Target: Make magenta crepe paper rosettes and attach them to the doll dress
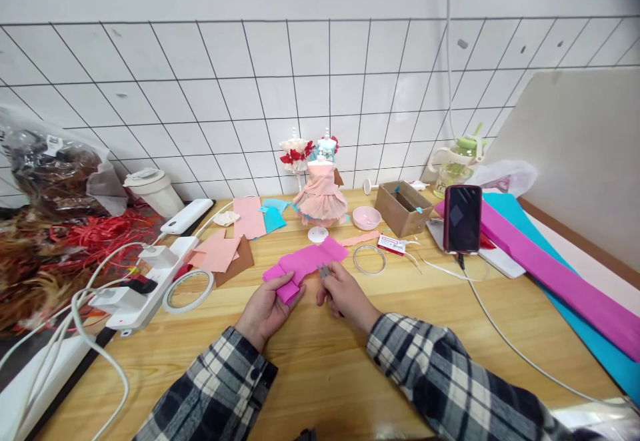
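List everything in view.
Main items:
folded paper: some, magenta, centre
metal tool: one, grey, centre
dress stands: three, multicoloured, back
box: one, brown, right
bowl: one, pink, beside box
phone: one, dark, right
bottle: one, green-topped, right
long sheets: several, multicoloured, right
paper scraps: several, multicoloured, left
power strip: one, white, left
cup: one, white, left
dark-filled bag: one, clear, left
table: one, brown, front
left hand: one, holding paper
right hand: one, holding tool
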Tool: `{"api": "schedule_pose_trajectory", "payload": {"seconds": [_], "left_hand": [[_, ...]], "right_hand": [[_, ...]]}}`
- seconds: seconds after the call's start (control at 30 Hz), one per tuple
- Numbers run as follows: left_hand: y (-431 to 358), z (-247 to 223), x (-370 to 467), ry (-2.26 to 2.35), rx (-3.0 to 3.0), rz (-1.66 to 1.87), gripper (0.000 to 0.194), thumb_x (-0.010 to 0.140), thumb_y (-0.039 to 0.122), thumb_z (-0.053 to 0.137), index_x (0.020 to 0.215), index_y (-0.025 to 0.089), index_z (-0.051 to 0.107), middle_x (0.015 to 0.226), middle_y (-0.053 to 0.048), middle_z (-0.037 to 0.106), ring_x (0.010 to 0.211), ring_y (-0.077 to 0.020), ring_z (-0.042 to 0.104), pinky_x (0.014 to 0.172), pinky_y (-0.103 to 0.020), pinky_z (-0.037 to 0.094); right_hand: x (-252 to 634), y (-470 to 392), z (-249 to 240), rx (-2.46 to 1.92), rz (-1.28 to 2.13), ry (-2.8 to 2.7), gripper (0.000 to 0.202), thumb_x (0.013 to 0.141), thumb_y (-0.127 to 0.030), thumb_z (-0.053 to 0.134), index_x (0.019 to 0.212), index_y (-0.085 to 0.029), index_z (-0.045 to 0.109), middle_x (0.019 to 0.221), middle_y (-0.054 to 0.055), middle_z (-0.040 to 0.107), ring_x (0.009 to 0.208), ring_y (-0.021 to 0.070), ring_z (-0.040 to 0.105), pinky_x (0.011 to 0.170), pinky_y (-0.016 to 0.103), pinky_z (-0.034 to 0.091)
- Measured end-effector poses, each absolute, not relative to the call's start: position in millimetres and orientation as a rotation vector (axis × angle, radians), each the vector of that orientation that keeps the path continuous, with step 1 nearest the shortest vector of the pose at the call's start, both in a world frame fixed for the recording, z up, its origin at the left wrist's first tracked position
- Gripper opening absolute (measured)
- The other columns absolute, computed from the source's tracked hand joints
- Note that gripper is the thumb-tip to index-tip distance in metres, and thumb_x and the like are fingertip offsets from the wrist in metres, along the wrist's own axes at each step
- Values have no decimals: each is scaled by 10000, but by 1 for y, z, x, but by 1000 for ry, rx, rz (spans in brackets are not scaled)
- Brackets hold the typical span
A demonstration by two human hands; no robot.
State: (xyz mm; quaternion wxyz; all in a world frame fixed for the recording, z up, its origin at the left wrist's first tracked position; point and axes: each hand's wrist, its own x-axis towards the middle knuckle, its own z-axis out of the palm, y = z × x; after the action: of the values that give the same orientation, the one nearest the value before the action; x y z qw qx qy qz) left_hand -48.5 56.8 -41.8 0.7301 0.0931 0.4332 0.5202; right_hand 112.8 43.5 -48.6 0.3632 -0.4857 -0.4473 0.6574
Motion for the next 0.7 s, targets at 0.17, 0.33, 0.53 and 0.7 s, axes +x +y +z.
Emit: {"api": "schedule_pose_trajectory", "payload": {"seconds": [0.17, 0.33, 0.53, 0.7], "left_hand": [[57, -45, -47, 930, 216, 1199, 164, 831, 9, 511, 930, 109, 595, 882, -83, 695, 705, -158, 693, 673, -310, 616], [55, -45, -43, 946, 290, 1195, 130, 814, 21, 551, 900, 102, 605, 872, -91, 697, 711, -161, 690, 674, -295, 611], [51, -41, -40, 994, 317, 1178, 196, 781, -12, 559, 929, 109, 600, 830, -79, 694, 664, -158, 687, 595, -254, 604], [52, -41, -39, 1000, 277, 1179, 204, 773, -41, 521, 906, 90, 602, 829, -90, 692, 668, -159, 687, 595, -244, 597]], "right_hand": [[122, 37, -49, -979, 1967, -1001, 296, 768, -455, 515, 900, -193, 478, 591, -65, 494, 408, 49, 307, 393, 179, 359], [132, 34, -53, -891, 2007, -1170, 435, 764, -589, 529, 937, -191, 499, 599, -45, 553, 409, 63, 393, 470, 247, 473], [135, 37, -50, -916, 2039, -1372, 440, 807, -636, 447, 952, -220, 422, 707, 17, 691, 364, 95, 507, 372, 198, 383], [134, 34, -53, -973, 1922, -1354, 453, 855, -638, 342, 966, -209, 439, 543, -32, 628, 286, 70, 386, 350, 211, 425]]}}
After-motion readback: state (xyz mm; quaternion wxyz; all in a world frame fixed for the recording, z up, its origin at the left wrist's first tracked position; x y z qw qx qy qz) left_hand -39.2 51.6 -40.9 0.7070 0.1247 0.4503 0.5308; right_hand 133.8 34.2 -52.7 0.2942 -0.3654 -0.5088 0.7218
